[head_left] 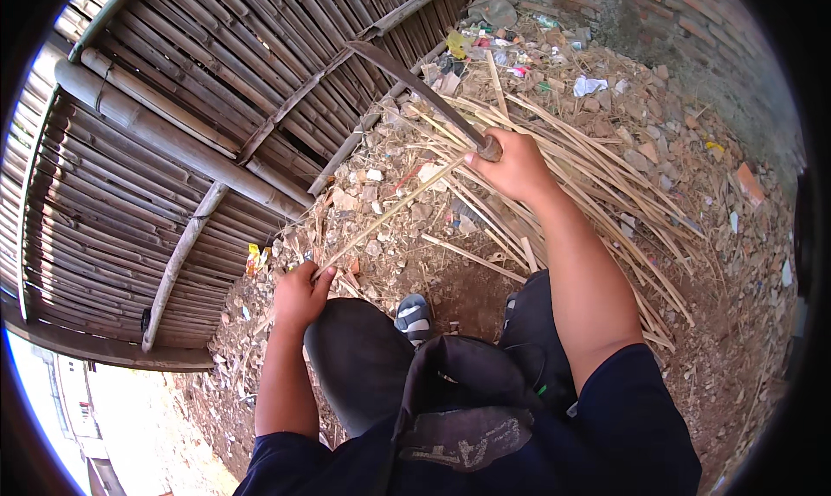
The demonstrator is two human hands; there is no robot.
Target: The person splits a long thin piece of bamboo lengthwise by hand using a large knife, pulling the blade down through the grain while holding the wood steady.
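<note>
My right hand (518,169) is closed round the short handle of a machete (424,93), whose long dark blade points up and to the left and hooks slightly at its tip. A thin bamboo strip (389,212) slants between my two hands. Its lower end is pinched in my left hand (300,293), beside my left knee. The strip's upper end meets my right thumb near the handle; whether the thumb presses on it I cannot tell. Beyond and below my right forearm lies a loose pile of split bamboo strips (597,171) on the ground.
A bamboo slat wall (173,141) stands close on the left, with a brick wall (684,20) at the far right. Rubble and litter (519,54) cover the ground between them. My sandalled foot (414,318) shows between my knees.
</note>
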